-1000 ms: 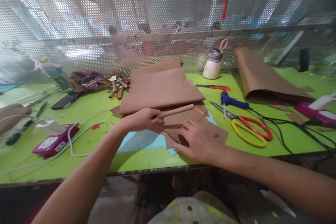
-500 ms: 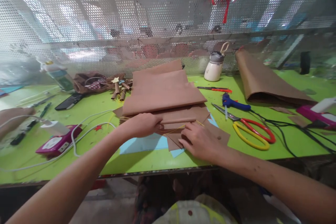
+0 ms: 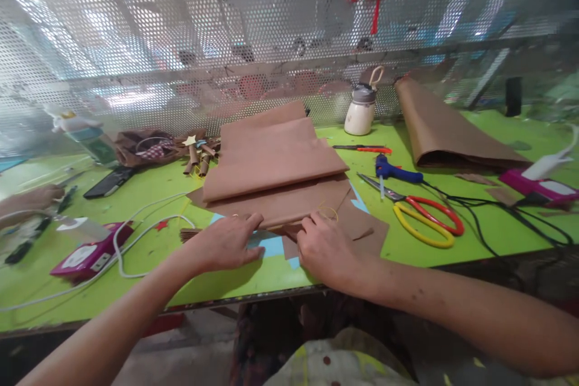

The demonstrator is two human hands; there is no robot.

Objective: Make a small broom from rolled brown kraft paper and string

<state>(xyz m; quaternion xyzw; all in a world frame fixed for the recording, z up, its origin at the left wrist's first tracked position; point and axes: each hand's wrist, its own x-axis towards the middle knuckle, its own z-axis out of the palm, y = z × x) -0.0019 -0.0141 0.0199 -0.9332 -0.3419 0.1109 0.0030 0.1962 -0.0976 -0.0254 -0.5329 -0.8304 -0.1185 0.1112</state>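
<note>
Just below the centre of the frame, a brown paper roll (image 3: 286,216) lies between the hands. The left hand (image 3: 226,243) has its thumb apart from its fingers, which touch the roll's left end. The right hand (image 3: 329,251) curls at the other end, its grip hard to tell. Scissors (image 3: 446,217) lie on the table (image 3: 217,284), right of centre.

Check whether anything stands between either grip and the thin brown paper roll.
Nothing visible does: the left grip and right grip touch the thin brown paper roll. A fine yellow thread loops beside the right grip.
</note>
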